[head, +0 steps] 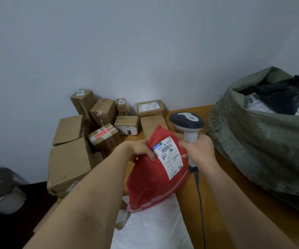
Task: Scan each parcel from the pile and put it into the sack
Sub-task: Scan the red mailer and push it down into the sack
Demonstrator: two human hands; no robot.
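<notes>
My left hand (141, 150) grips the upper left edge of a red plastic parcel (152, 180), held up above the table with its white barcode label (170, 157) facing me. My right hand (197, 150) holds the grey handle of a corded barcode scanner (187, 121), right beside the parcel's upper right edge, head up. A pile of cardboard boxes (84, 141) sits at the back left of the wooden table (222, 175). The green woven sack (263, 141) stands open at the right, with parcels inside.
A white plastic parcel (150, 225) lies on the table under the red one. A grey bin (1, 187) stands on the dark floor at the left. The wall runs close behind the boxes. The scanner's cable (200, 198) hangs down over the table.
</notes>
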